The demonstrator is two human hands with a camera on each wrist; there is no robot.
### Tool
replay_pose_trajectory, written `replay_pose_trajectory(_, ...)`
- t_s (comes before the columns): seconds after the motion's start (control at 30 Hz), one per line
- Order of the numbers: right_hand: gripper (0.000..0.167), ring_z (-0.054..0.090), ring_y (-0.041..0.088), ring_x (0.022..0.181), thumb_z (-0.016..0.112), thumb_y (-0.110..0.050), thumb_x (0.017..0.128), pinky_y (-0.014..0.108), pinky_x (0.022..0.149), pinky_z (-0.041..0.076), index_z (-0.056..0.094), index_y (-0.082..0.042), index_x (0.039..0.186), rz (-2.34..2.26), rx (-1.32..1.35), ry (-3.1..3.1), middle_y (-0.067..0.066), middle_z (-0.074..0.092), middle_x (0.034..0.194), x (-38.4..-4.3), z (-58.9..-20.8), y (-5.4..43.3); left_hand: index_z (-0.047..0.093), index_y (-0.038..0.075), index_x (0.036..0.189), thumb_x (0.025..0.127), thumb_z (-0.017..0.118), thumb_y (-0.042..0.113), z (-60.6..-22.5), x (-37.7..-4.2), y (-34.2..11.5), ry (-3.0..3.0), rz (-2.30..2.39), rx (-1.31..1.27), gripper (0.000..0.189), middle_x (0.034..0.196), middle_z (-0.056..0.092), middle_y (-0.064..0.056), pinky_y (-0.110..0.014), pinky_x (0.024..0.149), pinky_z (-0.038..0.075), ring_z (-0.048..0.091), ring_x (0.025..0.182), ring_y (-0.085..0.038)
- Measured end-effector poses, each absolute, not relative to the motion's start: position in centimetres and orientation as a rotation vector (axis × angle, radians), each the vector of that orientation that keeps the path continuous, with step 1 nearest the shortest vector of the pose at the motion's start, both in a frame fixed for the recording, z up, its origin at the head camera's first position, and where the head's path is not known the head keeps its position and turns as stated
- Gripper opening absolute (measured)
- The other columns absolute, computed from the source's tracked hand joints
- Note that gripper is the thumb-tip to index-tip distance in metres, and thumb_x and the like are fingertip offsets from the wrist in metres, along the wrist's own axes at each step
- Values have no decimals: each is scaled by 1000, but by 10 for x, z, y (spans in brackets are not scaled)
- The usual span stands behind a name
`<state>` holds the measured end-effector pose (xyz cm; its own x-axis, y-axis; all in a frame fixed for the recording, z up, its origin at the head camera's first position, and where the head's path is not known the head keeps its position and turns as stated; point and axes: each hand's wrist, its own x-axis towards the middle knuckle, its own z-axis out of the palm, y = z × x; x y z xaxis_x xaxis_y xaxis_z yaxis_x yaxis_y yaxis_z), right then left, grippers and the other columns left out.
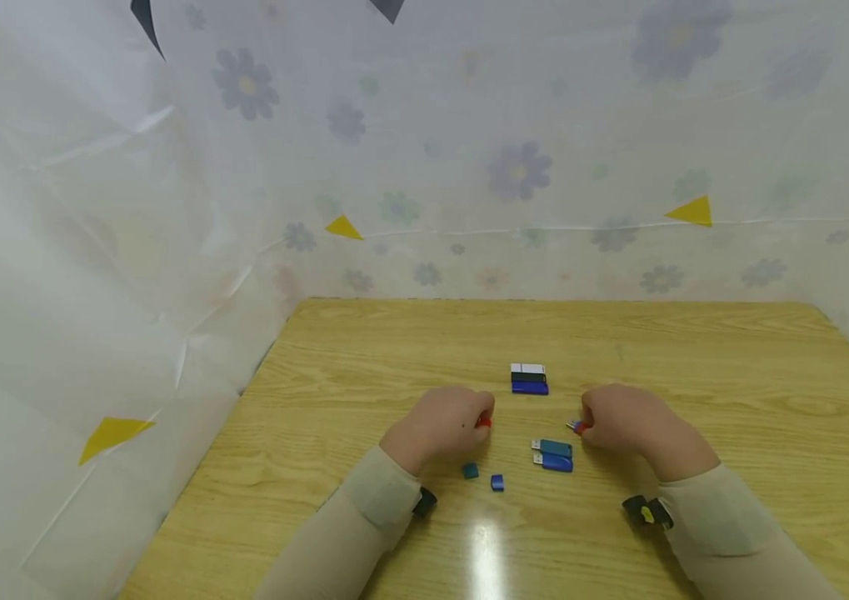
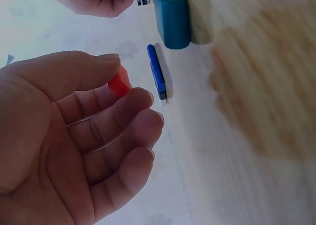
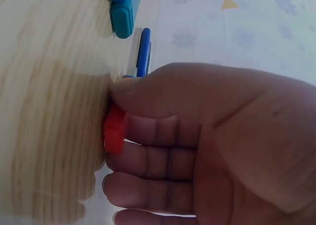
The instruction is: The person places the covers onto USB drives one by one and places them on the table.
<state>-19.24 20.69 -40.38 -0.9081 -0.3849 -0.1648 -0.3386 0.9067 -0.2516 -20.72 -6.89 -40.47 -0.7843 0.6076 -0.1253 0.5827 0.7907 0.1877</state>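
My left hand pinches a small red USB stick cap between thumb and forefinger, just over the table. Across from it, my right hand grips a red USB stick; its metal plug points left, toward the other hand. Between the hands, nearer to me, a teal USB stick and a blue USB stick lie side by side with bare plugs. Left of these lie a teal cap and a blue cap, close to my left wrist.
Farther back, a white USB stick, a black one and a dark blue one lie in a neat stack of rows. The wooden table meets a flower-printed sheet at its back and left edges.
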Motion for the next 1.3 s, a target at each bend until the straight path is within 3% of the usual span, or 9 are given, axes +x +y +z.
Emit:
replay_pose_trajectory(0.27,14,45,16,62,65,-17,91,34,57,35,51,-15,86,-386,-593,2882,-2,51,72,-196,-404,202,57,22,91,100,64,28,-400,-206,-67,2811,225,957,13,72,56,9,-26,56,41,49,60,-10)
replay_pose_trajectory(0.53,20,42,12,59,68,-19,90,32,55,35,49,-19,84,-518,-757,2976,-5,46,69,-197,-403,184,58,20,94,100,64,27,-398,-207,-65,2876,260,961,11,72,55,9,-25,54,40,48,60,-10)
replay_pose_trajectory(0.87,17,46,7,60,75,-23,91,27,57,42,57,-22,88,-581,-918,3005,-14,52,76,-192,-406,164,61,20,97,101,65,29,-394,-206,-64,2895,314,1032,11,73,55,11,-23,53,41,49,58,-7)
replay_pose_trajectory(1.3,17,46,5,60,75,-22,91,26,56,43,58,-22,90,-613,-936,2969,-15,53,77,-186,-405,157,61,22,97,99,67,32,-394,-203,-62,2877,319,1054,12,74,56,13,-23,54,41,50,59,-6)
